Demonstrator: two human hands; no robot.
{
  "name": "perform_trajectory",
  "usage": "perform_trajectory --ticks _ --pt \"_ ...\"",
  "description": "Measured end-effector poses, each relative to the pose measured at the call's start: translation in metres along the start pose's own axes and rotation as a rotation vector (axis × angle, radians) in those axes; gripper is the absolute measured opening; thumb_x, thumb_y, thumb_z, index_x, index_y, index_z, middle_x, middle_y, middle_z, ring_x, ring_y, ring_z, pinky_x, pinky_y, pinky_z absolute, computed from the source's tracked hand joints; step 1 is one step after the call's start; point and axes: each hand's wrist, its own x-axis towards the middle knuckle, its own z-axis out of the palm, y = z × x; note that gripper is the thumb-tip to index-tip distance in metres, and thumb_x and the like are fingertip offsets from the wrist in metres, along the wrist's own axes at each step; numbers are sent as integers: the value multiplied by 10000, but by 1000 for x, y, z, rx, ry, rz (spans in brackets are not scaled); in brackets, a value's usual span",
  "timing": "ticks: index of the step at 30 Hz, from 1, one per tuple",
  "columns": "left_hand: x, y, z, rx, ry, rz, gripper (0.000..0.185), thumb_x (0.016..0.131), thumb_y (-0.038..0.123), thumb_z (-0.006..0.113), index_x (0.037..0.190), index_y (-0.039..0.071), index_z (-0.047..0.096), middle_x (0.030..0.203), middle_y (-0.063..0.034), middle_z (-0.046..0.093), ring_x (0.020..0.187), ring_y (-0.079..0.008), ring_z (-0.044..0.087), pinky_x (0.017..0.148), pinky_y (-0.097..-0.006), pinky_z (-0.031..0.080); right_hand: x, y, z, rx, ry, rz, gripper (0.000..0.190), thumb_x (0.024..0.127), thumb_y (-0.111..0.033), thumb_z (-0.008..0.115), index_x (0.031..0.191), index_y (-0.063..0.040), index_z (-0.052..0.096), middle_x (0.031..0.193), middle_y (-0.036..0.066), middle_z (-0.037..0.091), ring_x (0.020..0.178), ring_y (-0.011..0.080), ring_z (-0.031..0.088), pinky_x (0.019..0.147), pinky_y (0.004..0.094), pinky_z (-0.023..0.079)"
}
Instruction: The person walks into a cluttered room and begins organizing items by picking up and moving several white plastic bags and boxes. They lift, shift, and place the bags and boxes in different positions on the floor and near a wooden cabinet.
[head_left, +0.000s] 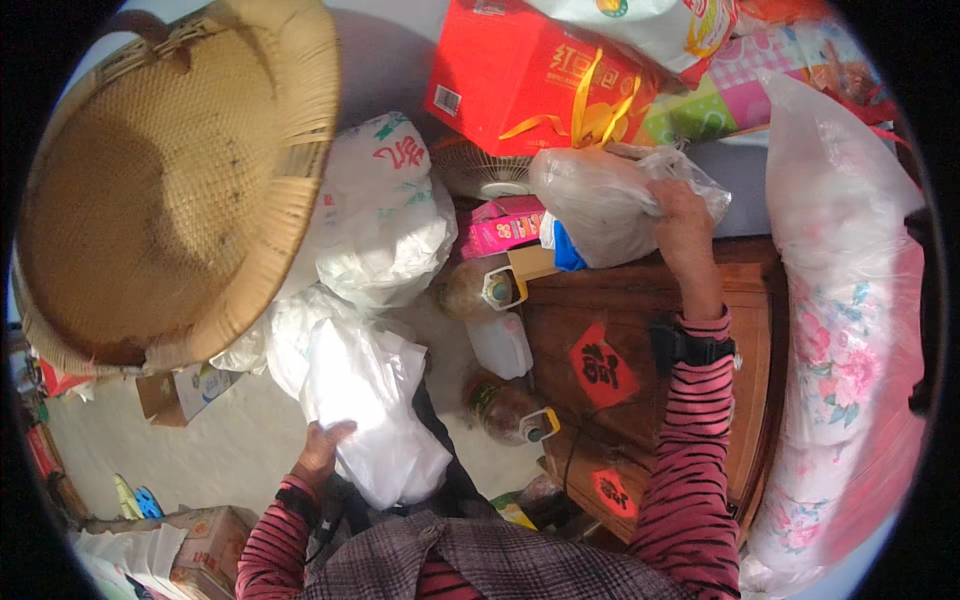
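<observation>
My left hand (321, 451) grips a white plastic bag (386, 450) low in front of my lap, with the thumb lying over its side. Farther out to the right, my right hand (684, 225) grasps the gathered top of a translucent plastic bag (600, 202) above the edge of a wooden cabinet (600, 300). What that bag contains cannot be made out. Just beyond it sits a red gift box (495, 82) with yellow ribbon handles. Behind the white bag stand large stuffed white sacks (375, 202) with printed marks.
A big woven basket (165, 187) fills the upper left. Plastic bottles with handles (510, 412) and a white jug (501, 345) stand on the floor beside the cabinet. A fan (487, 169), a pink box (502, 229) and plastic-wrapped floral bedding (832, 352) are close by.
</observation>
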Motion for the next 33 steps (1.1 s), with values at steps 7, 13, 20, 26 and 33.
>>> perform_trajectory --ticks 7,13,20,26,33 --pt "-13 19 -6 -472 162 -286 298 905 126 556 1151 -37 602 1177 -166 606 1096 -260 558 985 -379 429 10 -10 -55 724 -206 268 375 718 94 556 1066 6 667 979 82 704 908 181 638 835 307 479" --pt "-28 18 -23 -455 359 -298 511 762 225 709 1096 -138 573 993 -157 647 889 -251 629 820 -359 509 -15 -35 -49 1040 -197 442 269 804 38 634 1068 18 680 970 6 675 876 103 591 822 273 474" --pt "-51 21 -51 -575 338 -272 496 768 185 716 1109 -138 558 1007 -151 647 867 -248 638 796 -362 526 -50 -72 -26 1358 -134 593 329 804 80 635 1131 48 644 1056 69 669 928 143 612 855 290 480" --pt "-64 5 -70 -533 294 -191 306 912 204 571 1084 -42 631 1000 -111 675 910 -197 634 823 -338 500 -75 -117 -17 1373 -74 620 349 815 80 630 1163 49 627 1079 79 665 952 158 616 872 299 487" --pt "-88 -23 -90 -253 400 -1 291 962 136 469 1178 -16 591 1085 -139 661 975 -268 630 905 -383 490 -122 -202 -11 1241 -235 542 306 823 62 580 1123 30 629 1045 69 670 921 164 613 840 302 484"
